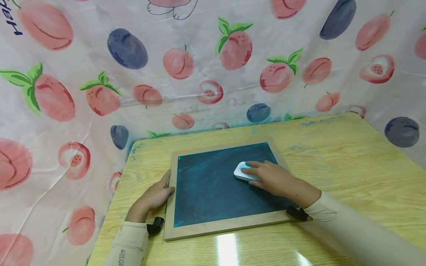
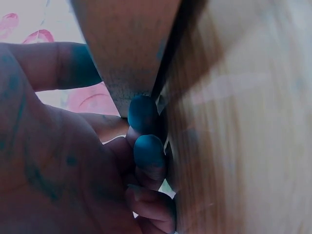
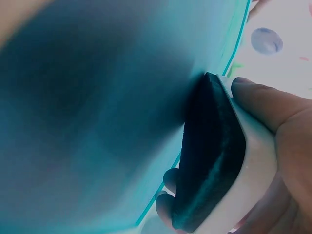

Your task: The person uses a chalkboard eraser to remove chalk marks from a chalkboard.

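A wood-framed chalkboard (image 1: 206, 195) lies flat, its dark surface faintly smeared with blue chalk. My right hand (image 1: 271, 177) holds a white chalkboard eraser (image 1: 240, 173) over the right half of the board. In the right wrist view, thumb and fingers grip the eraser's white body (image 3: 258, 151), and its dark felt (image 3: 209, 156) faces the board, streaked with blue dust. My left hand (image 1: 154, 195) grips the left side of the wooden frame (image 1: 169, 214). Seen from the left wrist, the thumb touches one side of the frame (image 2: 129, 44), and blue-stained fingertips (image 2: 148, 151) sit at its lower edge.
Under the board is a yellow wood-grain table (image 1: 349, 159) with blue chalk marks near its back edge. A fruit-printed cloth (image 1: 206, 48) hangs behind and to both sides. Black devices (image 1: 155, 226) are strapped at both wrists.
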Demonstrator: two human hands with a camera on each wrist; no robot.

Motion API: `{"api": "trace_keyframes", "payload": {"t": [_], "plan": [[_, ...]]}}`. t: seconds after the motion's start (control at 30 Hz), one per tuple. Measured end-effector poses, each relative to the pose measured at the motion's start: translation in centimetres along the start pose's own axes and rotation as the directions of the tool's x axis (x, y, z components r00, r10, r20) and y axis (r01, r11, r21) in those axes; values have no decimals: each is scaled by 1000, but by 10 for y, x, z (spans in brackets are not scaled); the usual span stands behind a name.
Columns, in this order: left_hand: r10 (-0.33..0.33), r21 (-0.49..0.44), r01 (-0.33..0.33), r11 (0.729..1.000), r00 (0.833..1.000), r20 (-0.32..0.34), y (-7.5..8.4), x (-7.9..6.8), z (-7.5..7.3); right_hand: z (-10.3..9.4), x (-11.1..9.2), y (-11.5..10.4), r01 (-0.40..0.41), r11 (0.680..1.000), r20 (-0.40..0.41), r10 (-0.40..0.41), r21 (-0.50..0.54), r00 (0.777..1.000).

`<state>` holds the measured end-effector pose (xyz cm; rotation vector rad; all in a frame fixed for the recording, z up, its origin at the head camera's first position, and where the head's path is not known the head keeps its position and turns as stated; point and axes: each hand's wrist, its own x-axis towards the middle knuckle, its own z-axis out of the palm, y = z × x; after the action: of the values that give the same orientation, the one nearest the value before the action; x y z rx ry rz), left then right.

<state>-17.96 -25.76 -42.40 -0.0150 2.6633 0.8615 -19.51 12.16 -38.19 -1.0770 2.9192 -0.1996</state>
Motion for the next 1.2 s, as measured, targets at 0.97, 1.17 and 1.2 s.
{"api": "trace_keyframes", "payload": {"t": [0.97,1.17,1.2], "plan": [[12,-29,-11,999,1000,9,0,1,5,2,6,-5,51,998,8,-52,28,999],[-2,-1,2,1000,1000,0,0,3,-1,4,37,-51,172,985,16,-172,4,985],[-7,2,7,1000,1000,-1,-1,3,-3,5,40,-57,189,982,18,-189,1,982]]}}
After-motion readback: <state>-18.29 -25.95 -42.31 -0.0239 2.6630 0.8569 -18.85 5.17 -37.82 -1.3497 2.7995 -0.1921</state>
